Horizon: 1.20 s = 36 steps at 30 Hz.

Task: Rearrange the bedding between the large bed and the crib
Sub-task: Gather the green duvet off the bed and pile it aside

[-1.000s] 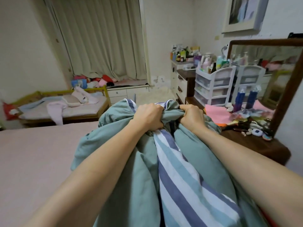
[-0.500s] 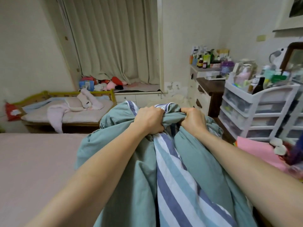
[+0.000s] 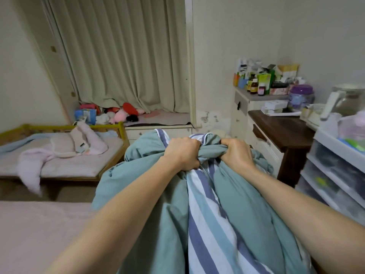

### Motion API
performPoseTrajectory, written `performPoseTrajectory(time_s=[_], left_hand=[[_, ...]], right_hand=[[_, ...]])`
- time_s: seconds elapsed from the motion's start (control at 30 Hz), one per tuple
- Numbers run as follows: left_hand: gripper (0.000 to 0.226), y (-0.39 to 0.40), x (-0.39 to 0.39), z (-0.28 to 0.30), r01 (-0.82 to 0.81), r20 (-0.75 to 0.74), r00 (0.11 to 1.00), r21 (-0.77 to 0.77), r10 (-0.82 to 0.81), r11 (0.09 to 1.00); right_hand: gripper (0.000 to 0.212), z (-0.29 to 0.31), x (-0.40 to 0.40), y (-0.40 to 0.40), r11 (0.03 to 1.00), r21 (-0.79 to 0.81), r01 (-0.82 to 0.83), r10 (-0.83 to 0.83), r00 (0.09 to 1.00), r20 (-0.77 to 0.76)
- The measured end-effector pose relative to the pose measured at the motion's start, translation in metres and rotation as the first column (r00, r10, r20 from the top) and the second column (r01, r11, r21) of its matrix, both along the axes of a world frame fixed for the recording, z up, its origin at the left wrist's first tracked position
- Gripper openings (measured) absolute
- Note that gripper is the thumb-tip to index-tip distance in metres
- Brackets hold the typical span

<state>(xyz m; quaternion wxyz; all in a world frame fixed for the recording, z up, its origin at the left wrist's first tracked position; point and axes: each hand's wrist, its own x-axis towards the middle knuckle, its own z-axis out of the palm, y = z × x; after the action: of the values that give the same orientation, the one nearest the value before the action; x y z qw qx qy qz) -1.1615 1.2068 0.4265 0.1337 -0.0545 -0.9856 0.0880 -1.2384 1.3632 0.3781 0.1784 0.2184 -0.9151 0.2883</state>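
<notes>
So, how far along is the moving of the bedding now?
Done, it seems: the large bed shows a bare pink sheet. In hand: both the left hand and the right hand grip the bunched green striped quilt, held up in front. Left: the crib holds only a pillow and a pink blanket; the quilt has not reached it.

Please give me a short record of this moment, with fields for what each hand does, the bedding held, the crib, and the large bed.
left hand: left hand grips the bunched top of the duvet
right hand: right hand grips the same bunch, beside the left
bedding held: green duvet with a blue and white striped side, lifted in front of the person
crib: wooden crib at left, holding a pink blanket and a pillow
large bed: pink-sheeted bed, lower left
</notes>
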Motion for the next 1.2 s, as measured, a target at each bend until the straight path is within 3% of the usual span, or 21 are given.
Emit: performPoseTrajectory(time_s=[0.23,0.47,0.7,0.8,0.93,1.07,1.2], left_hand=[[0.023,-0.046,-0.213,0.004,0.001,0.007,1.0,-0.021,-0.001,1.0],[0.024,-0.113,-0.397,-0.013,-0.113,0.025,0.993,-0.012,0.113,0.994],[0.028,-0.224,-0.505,0.0,-0.292,0.011,0.956,0.084,0.292,0.953],[0.028,-0.283,-0.543,-0.003,-0.348,-0.015,0.937,0.057,0.349,0.936],[0.024,-0.354,-0.579,-0.006,-0.375,-0.033,0.927,0.0,0.375,0.927],[0.029,-0.434,-0.601,0.002,-0.453,-0.042,0.891,-0.024,0.452,0.891],[0.033,-0.51,-0.611,0.01,-0.542,-0.069,0.84,-0.051,0.539,0.839]], right_hand=[[0.017,0.004,-0.211,-0.047,1.0,-0.006,0.021,-0.021,1.0,0.006],[0.018,-0.007,-0.413,-0.119,0.994,0.026,-0.103,0.103,0.995,0.014],[0.025,0.023,-0.542,-0.244,0.958,0.083,-0.276,0.279,0.96,-0.035],[0.015,0.024,-0.588,-0.308,0.933,0.098,-0.345,0.35,0.936,-0.038],[0.027,0.019,-0.632,-0.386,0.915,0.073,-0.397,0.4,0.916,-0.018],[0.012,0.02,-0.662,-0.478,0.884,0.045,-0.466,0.466,0.885,0.005],[0.013,0.023,-0.682,-0.57,0.829,0.015,-0.559,0.559,0.829,0.002]])
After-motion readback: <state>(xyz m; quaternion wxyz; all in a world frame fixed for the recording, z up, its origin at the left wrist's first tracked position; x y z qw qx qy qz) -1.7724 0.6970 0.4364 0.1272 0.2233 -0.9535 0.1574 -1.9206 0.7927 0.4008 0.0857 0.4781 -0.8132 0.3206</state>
